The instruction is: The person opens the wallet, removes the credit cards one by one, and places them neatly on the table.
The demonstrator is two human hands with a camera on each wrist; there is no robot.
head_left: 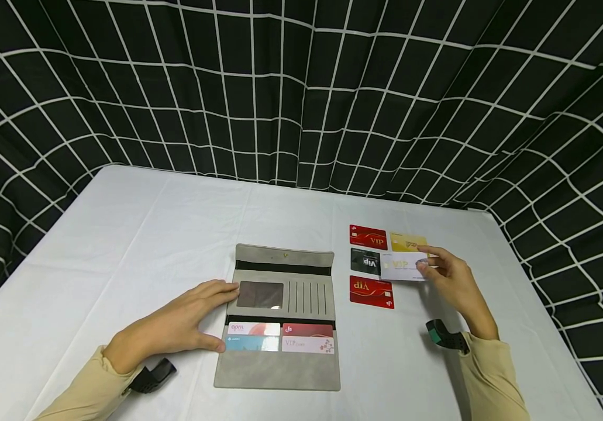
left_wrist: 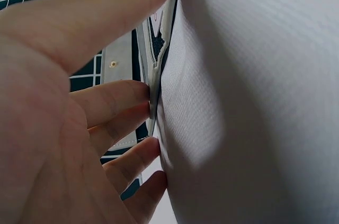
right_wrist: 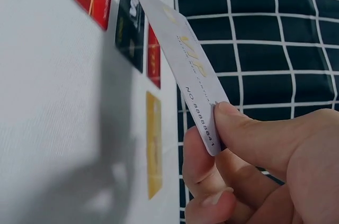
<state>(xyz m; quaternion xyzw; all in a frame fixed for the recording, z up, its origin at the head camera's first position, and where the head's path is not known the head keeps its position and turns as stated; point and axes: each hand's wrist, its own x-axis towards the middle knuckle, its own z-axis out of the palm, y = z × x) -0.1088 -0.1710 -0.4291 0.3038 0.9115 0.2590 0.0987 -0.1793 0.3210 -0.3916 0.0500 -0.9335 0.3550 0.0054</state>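
A grey wallet (head_left: 280, 369) lies unfolded on the white table, with several cards in its lower slots, among them a blue card (head_left: 252, 343) and a pink-white VIP card (head_left: 307, 344). My left hand (head_left: 185, 318) rests at the wallet's left edge, fingers spread and touching it; the left wrist view shows the fingertips against that edge. Between thumb and fingers, my right hand (head_left: 451, 280) pinches a white VIP card (right_wrist: 183, 65) by its right end. In the right wrist view that card is tilted and raised off the table.
Beside the wallet lie a red card (head_left: 368, 237), a gold card (head_left: 406, 241), a black card (head_left: 365, 261) and a second red card (head_left: 371, 292). A black curtain with white grid lines (head_left: 280, 105) hangs behind the white table (head_left: 138, 234).
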